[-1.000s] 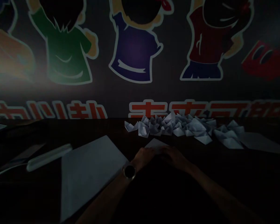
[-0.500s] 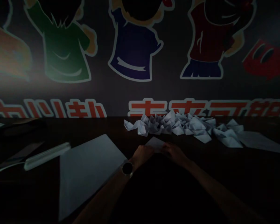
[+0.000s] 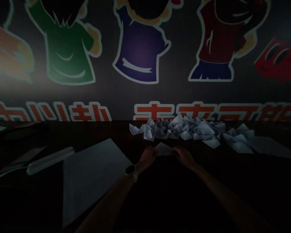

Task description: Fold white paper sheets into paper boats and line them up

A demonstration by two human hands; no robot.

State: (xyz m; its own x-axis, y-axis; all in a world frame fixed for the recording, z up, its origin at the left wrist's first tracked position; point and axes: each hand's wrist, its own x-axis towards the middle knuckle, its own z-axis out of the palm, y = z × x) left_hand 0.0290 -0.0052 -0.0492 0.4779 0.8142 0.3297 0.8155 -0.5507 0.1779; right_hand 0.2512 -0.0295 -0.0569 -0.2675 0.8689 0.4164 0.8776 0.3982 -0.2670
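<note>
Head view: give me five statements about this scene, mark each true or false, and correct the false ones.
1. The left hand and the right hand are both on the small paper. True.
2. The watch is on the right wrist. False: it is on the left wrist.
3. The folded papers lie farther from the person than the small paper. True.
4. The wall lettering is green. False: it is orange-red with a pale outline.
5. The large sheet lies to the left of the left hand. True.
</note>
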